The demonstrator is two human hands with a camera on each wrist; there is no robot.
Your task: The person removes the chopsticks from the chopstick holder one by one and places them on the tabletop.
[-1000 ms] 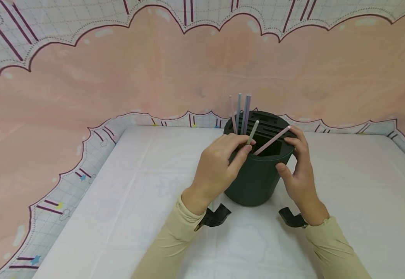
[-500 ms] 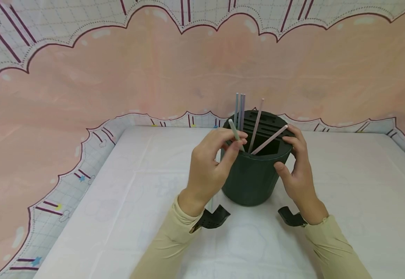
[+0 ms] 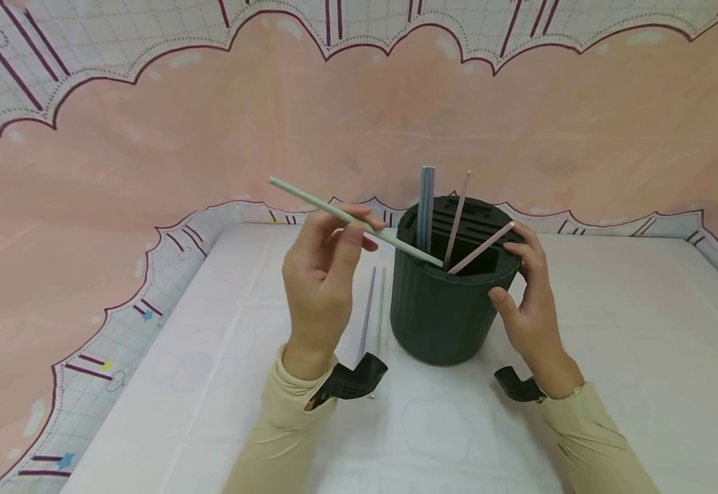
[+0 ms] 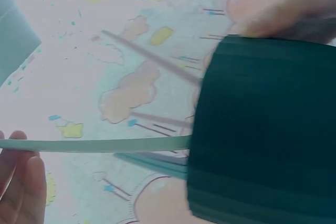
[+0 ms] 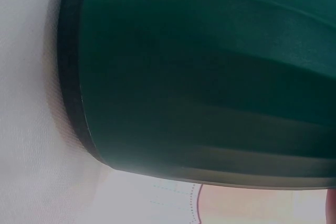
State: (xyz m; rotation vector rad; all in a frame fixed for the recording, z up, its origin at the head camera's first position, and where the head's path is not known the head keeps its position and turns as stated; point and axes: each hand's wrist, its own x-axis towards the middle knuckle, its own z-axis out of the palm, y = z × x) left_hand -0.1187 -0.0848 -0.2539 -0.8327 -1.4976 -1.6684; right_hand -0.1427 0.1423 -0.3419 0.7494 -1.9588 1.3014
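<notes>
My left hand (image 3: 325, 281) pinches a pale green chopstick (image 3: 309, 197) between thumb and fingers. The chopstick slants down to the right, its lower end at the front opening of a dark green utensil holder (image 3: 445, 315). My right hand (image 3: 532, 309) grips the holder's right side, fingers over the rim and thumb on the front wall. Two pink chopsticks lean inside: one nearly upright (image 3: 458, 213), one tilted right (image 3: 482, 248). Bluish and purple chopsticks (image 3: 425, 206) stand together at the holder's left. In the right wrist view, the holder's wall (image 5: 210, 77) fills most of the frame.
A purple chopstick (image 3: 368, 309) and a green chopstick (image 3: 380, 309) lie on the white tabletop (image 3: 198, 384), left of the holder and partly hidden by the left wrist's black camera mount (image 3: 353, 379). A peach patterned cloth (image 3: 334, 123) hangs behind.
My left hand has moved left and tipped the green chopstick away from the others. One pink chopstick now leans farther right. The right hand keeps its place on the holder.
</notes>
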